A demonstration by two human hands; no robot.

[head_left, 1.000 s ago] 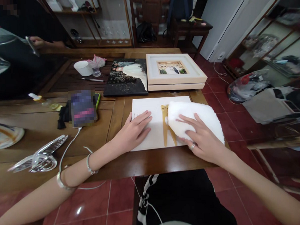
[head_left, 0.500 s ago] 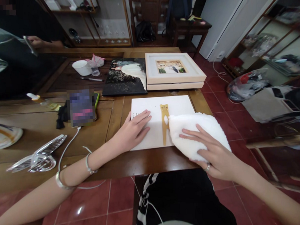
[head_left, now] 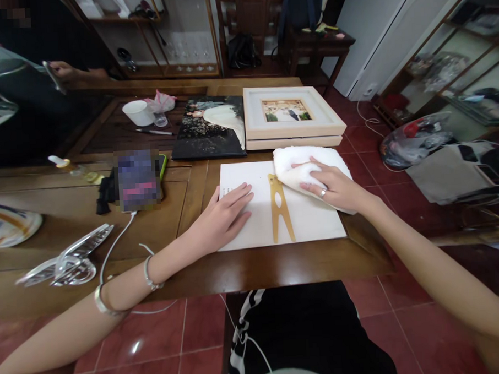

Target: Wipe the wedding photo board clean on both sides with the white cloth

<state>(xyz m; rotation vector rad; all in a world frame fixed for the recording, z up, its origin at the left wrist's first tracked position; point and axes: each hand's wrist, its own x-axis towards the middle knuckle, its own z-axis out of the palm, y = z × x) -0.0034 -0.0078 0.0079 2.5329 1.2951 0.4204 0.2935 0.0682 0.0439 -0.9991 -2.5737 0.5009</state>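
A flat white board (head_left: 257, 225) lies on the wooden table in front of me, with a gold A-shaped piece (head_left: 276, 208) on its middle. My left hand (head_left: 230, 215) rests flat on the board's left side, fingers stretched out and holding nothing. Small dark print is partly visible beside those fingers. My right hand (head_left: 327, 183) grips a folded, fluffy white cloth (head_left: 289, 160) over the board's upper right corner. That cloth covers the corner and touches the top end of the gold piece.
Behind the board are a dark photo panel (head_left: 209, 128) and a pale picture frame (head_left: 255, 131). To the left lie a charging phone (head_left: 163, 167), a dropper bottle (head_left: 83, 173), a clear plastic piece (head_left: 75, 263) and a white cup (head_left: 137, 113). Another person's hand (head_left: 62, 70) shows at far left.
My right hand has moved the cloth away from me, from the board's lower right to its upper right. The gold piece's right leg is now uncovered. My left hand stays put.
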